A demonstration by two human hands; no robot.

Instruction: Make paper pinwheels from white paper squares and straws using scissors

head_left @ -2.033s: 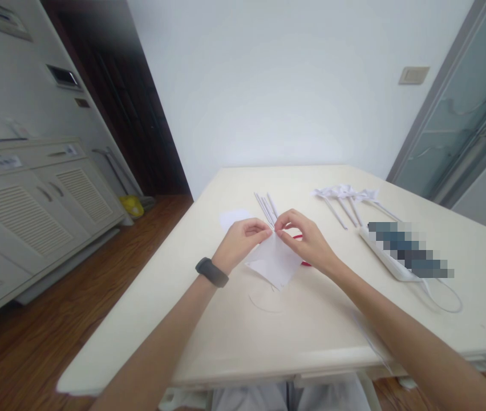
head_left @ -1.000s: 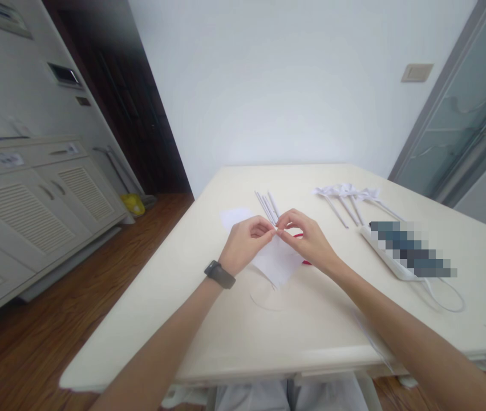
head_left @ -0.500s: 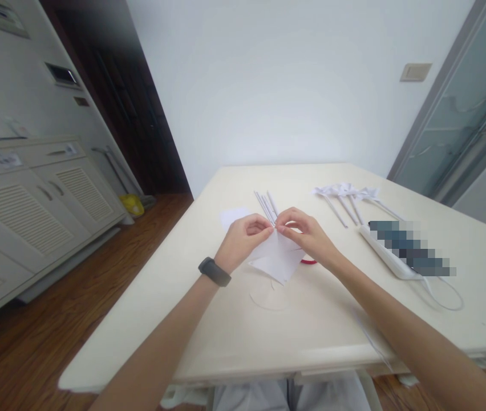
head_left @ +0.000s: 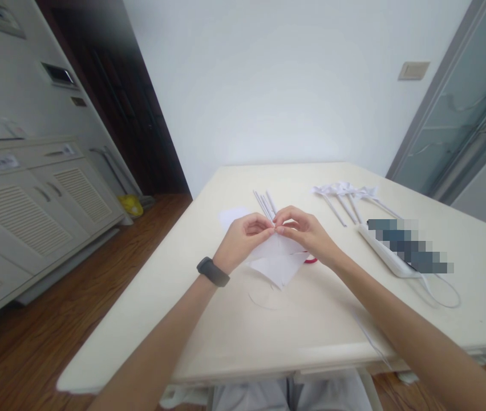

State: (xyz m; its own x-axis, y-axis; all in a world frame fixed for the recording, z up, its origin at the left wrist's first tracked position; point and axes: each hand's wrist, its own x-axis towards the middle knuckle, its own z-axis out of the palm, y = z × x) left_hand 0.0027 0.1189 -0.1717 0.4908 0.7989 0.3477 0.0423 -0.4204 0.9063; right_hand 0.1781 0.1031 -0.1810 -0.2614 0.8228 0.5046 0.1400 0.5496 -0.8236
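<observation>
My left hand [head_left: 246,238] and my right hand [head_left: 306,233] meet at the middle of the table, fingertips nearly touching. Both pinch the top of a white sheet of paper [head_left: 279,267], whose lower corner points toward me. A slit seems to run into its right side. Right behind my fingers lie several thin white paper sticks [head_left: 270,200]. To the left, another white paper piece [head_left: 231,217] is partly behind my left hand. A red loop, likely a scissors handle [head_left: 311,260], shows beneath my right wrist.
Several white paper pinwheels on sticks [head_left: 344,189] lie at the back right. Nearer stands a white object with a cord [head_left: 382,252], its top blurred out. A thin white strip [head_left: 371,338] lies close to the front edge of the cream table [head_left: 209,319].
The paper's lower part has shifted slightly and turned, and its slit shows more clearly at the right. Both hands keep their pinch in nearly the same place.
</observation>
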